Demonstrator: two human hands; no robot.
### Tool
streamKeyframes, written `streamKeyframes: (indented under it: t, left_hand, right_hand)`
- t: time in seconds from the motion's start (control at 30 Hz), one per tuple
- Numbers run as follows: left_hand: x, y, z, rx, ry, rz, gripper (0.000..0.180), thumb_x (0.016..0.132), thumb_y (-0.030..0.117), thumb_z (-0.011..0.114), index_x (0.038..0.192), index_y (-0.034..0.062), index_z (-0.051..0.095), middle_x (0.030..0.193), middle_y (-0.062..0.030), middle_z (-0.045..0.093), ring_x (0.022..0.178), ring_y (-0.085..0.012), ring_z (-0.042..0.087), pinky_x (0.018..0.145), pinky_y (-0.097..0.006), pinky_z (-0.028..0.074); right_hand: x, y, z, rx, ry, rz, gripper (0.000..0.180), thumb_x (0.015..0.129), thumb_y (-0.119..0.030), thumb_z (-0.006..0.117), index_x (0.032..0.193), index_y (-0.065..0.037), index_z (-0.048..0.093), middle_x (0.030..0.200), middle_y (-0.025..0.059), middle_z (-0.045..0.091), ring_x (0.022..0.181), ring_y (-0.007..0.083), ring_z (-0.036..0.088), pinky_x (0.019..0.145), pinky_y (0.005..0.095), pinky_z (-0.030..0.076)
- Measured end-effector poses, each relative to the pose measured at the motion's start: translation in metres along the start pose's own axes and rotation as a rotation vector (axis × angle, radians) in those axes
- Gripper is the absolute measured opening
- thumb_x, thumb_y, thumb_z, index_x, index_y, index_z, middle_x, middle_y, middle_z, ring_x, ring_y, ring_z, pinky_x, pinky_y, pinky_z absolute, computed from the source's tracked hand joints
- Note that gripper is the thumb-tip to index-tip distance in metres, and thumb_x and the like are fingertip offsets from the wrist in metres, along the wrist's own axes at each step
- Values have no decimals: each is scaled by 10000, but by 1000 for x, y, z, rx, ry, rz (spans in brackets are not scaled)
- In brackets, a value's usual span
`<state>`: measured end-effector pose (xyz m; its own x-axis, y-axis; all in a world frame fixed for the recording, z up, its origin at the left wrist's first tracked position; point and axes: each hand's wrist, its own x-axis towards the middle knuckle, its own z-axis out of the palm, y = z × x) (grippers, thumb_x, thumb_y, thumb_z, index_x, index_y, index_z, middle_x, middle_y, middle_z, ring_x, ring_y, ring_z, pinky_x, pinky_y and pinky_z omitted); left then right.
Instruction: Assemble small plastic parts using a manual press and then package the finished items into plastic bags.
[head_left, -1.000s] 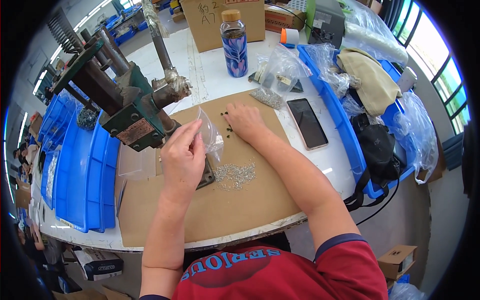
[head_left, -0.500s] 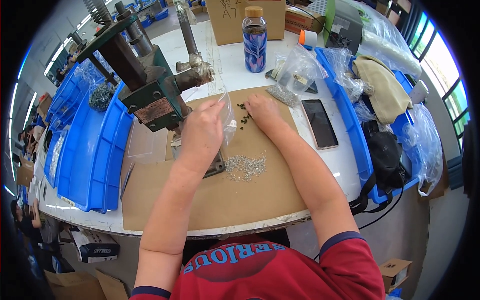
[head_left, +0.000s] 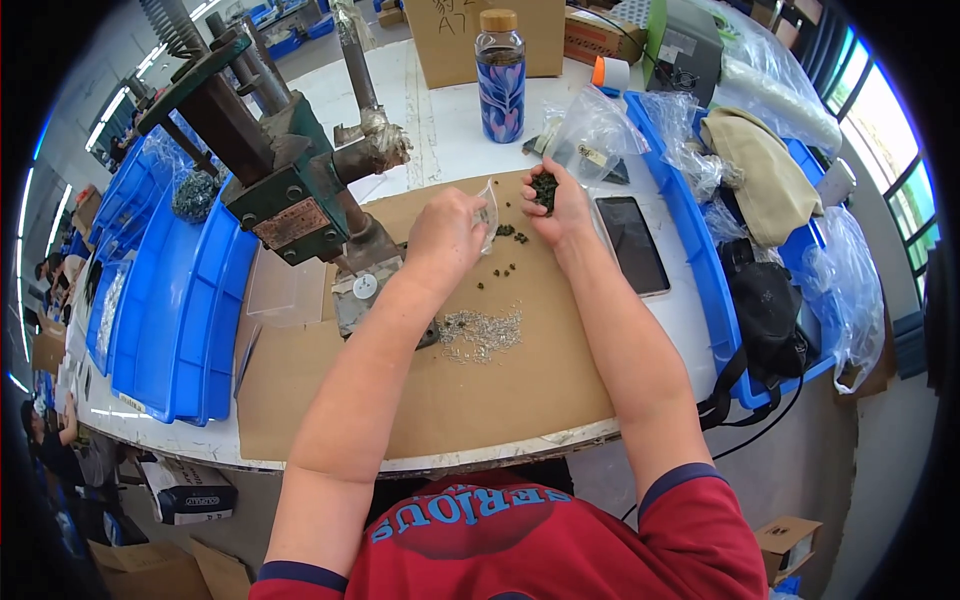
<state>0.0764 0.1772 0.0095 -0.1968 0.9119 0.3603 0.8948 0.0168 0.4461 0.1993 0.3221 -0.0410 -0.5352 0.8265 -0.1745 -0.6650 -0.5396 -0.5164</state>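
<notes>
My left hand (head_left: 447,232) pinches a small clear plastic bag (head_left: 487,218) above the brown cardboard sheet (head_left: 430,410). Cupped in my right hand (head_left: 565,208) is a clump of small dark green parts (head_left: 544,192), with the fingers curled round it. Between the two hands, more loose dark green parts (head_left: 507,241) lie scattered on the cardboard. Nearer to me is a spread of tiny silvery metal pieces (head_left: 483,335), beside the base of a green hand press (head_left: 300,190). My left forearm passes in front of part of that base.
Blue bins stand at the left (head_left: 170,340) and right (head_left: 720,300). A phone (head_left: 632,245) lies right of my right hand. Farther back are a patterned bottle (head_left: 500,85), a clear bag (head_left: 595,135) and a cardboard box (head_left: 440,40). A clear plastic tray (head_left: 285,290) sits left of the press.
My right hand has lifted off the cardboard, turned up and moved right, now holding dark green parts. My left hand has shifted right with the bag. More dark parts show on the cardboard.
</notes>
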Motion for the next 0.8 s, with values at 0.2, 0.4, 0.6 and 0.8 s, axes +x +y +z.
streamKeyframes:
  t: [0.2, 0.4, 0.6, 0.8]
  left_hand:
    - [9, -2, 19, -150, -5, 9, 292, 707, 49, 675, 999, 45, 682, 934, -133, 640, 816, -305, 619, 770, -364, 507]
    - [13, 2, 20, -234, 13, -27, 351, 654, 48, 711, 1003, 35, 677, 965, -140, 652, 839, -297, 628, 781, -353, 504]
    - [18, 13, 13, -196, -68, -76, 373, 657, 97, 723, 1018, 21, 669, 969, -90, 679, 846, -226, 637, 768, -308, 494]
    - [20, 21, 5, -301, -93, -217, 343, 662, 115, 716, 985, 11, 668, 932, -75, 692, 806, -205, 631, 753, -298, 488]
  right_hand:
    - [-3, -2, 5, 71, 89, -66, 192, 911, -224, 517, 796, -74, 485, 735, 90, 531, 508, 133, 438, 353, 204, 236]
    - [-31, 0, 53, 41, 122, -164, 197, 902, -227, 485, 780, -74, 487, 702, 82, 533, 497, 142, 444, 365, 211, 251]
    - [-46, 9, 82, -108, 118, -323, 213, 892, -237, 490, 759, -70, 506, 654, 71, 529, 496, 157, 467, 390, 238, 293]
    - [-43, 15, 82, -123, 122, -315, 228, 885, -229, 489, 733, -62, 516, 627, 66, 522, 507, 166, 489, 421, 269, 337]
